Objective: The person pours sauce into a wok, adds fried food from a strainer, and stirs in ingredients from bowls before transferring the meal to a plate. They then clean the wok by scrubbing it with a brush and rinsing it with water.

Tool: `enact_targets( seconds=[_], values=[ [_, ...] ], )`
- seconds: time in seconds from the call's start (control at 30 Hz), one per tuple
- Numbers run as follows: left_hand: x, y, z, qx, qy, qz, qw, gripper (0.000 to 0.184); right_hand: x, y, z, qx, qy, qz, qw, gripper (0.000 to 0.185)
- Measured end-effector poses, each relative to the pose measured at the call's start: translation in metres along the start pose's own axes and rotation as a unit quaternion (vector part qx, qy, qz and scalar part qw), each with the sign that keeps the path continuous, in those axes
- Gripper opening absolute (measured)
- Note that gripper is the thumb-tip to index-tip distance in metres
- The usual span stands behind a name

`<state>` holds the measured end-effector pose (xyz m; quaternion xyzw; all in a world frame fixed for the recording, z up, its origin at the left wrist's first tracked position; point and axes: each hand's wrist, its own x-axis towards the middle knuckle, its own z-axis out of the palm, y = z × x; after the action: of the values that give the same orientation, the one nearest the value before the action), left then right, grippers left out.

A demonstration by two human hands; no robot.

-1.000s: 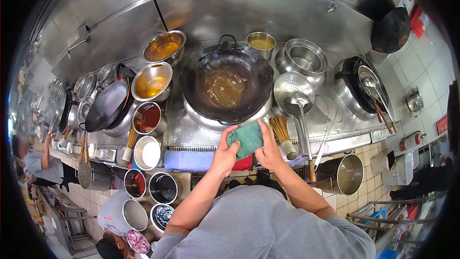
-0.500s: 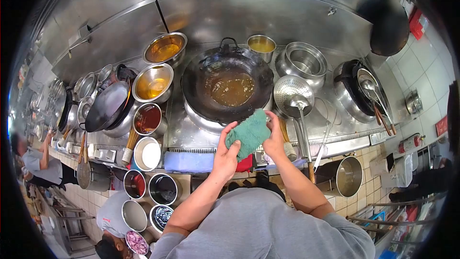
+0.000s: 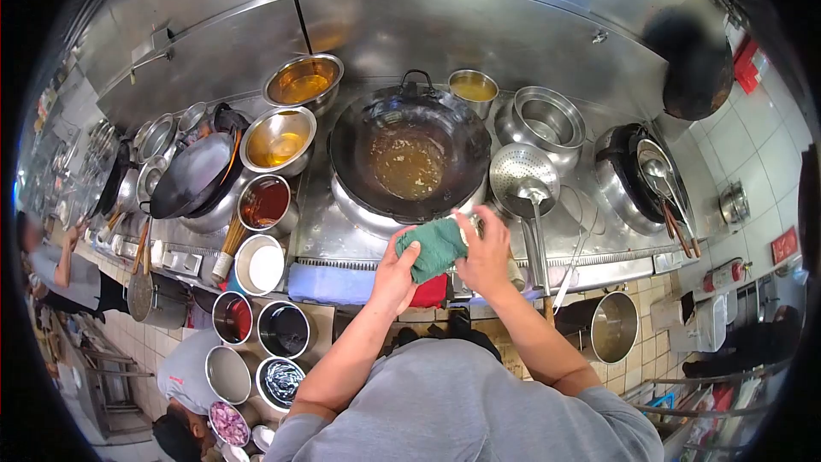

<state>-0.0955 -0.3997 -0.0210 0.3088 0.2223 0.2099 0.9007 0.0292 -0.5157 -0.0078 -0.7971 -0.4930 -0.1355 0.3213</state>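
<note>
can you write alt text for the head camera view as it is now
A person's left hand grips a green cloth, with the right hand at its other end, in front of a large black wok with brownish liquid inside. Metal bowls stand left of the wok; a perforated skimmer lies right.

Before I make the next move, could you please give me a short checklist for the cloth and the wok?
1. Left-hand grip on the green cloth: ok, thumb pressed on it.
2. Right-hand grip closed on the cloth: cannot tell; it is at the cloth's edge.
3. Wok free of liquid: not ok, brownish liquid pools inside.
4. Wok cool: cannot tell.
5. Ladle out of the wok: ok.
</note>
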Motion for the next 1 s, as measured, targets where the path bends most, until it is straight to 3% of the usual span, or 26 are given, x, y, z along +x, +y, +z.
enact_targets(
  seconds=[0.03,0.1,0.2,0.27,0.43,0.53,0.57,0.63,0.73,0.8,0.83,0.9,0.93,1.0],
  values=[
    [0.001,-0.003,0.000,0.012,0.003,-0.008,1.000,0.032,0.000,-0.003,0.001,-0.086,-0.017,-0.053,0.995,0.071],
    [0.002,-0.003,0.002,0.023,0.003,-0.015,1.000,0.031,-0.011,0.001,0.009,-0.068,-0.019,-0.052,0.996,0.064],
    [0.000,-0.005,-0.003,0.053,-0.002,-0.038,0.998,0.035,-0.020,0.007,0.012,-0.009,-0.106,-0.037,0.994,0.062],
    [0.005,-0.015,-0.011,0.113,-0.043,0.007,0.993,0.042,-0.019,0.006,0.012,0.066,-0.123,0.041,0.989,0.053],
    [0.009,-0.030,-0.023,0.240,-0.076,0.059,0.966,0.048,-0.022,0.004,0.019,0.043,-0.129,0.053,0.989,0.048],
    [0.016,-0.027,-0.047,0.170,-0.022,0.019,0.985,0.044,-0.022,0.033,0.033,0.175,-0.073,0.284,0.940,0.035],
    [0.019,-0.025,-0.060,0.162,0.020,-0.002,0.987,0.041,-0.020,0.037,0.031,0.177,-0.074,0.282,0.940,0.035],
    [0.029,-0.026,-0.094,0.154,0.064,-0.024,0.986,0.038,-0.019,0.043,0.026,0.360,0.055,0.377,0.852,0.028],
    [0.043,-0.028,-0.138,0.235,0.142,0.027,0.961,0.032,-0.023,0.056,0.029,0.407,0.067,0.389,0.824,0.028],
    [0.041,-0.015,-0.134,0.421,0.188,0.153,0.874,0.029,-0.027,0.061,0.030,0.367,0.055,0.376,0.849,0.027],
    [0.038,-0.009,-0.134,0.421,0.190,0.153,0.874,0.029,-0.029,0.063,0.031,0.326,0.042,0.361,0.873,0.027],
    [0.017,0.027,-0.095,0.508,0.248,0.076,0.821,0.036,-0.035,0.072,0.033,0.357,0.046,0.374,0.855,0.025],
    [0.033,0.011,-0.139,0.594,0.256,0.206,0.734,0.040,-0.041,0.074,0.035,0.384,0.048,0.389,0.836,0.023],
    [0.019,0.025,-0.124,0.593,0.247,0.218,0.735,0.040,-0.041,0.065,0.026,0.405,0.026,0.410,0.817,0.023]
  ],
)
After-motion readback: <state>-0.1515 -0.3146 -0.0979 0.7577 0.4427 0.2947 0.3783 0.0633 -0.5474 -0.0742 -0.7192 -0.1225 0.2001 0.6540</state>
